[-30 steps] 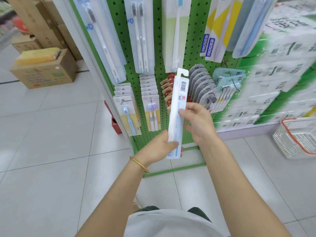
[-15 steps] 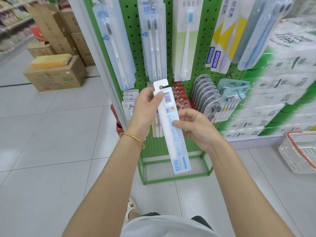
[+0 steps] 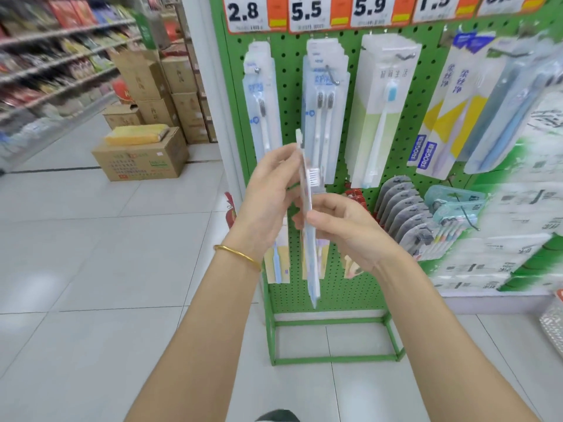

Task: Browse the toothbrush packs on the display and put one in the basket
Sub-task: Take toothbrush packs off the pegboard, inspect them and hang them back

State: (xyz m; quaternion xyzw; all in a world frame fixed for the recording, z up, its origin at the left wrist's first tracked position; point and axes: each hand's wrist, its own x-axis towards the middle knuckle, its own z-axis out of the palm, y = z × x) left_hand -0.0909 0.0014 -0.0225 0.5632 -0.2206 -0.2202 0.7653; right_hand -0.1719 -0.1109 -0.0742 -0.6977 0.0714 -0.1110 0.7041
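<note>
— Where's the pack?
— I see it upright and edge-on to me, in front of the pegboard. My left hand pinches its upper part; my right hand pinches its middle.
— The basket?
— Only a corner shows, on the floor far right, well apart from the pack.

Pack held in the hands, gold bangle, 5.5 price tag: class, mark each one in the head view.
Pack (image 3: 313,278), head view, lower end hanging below the hands.
Bangle (image 3: 239,254), head view, middle of the gold band.
5.5 tag (image 3: 306,10), head view, the printed digits.
</note>
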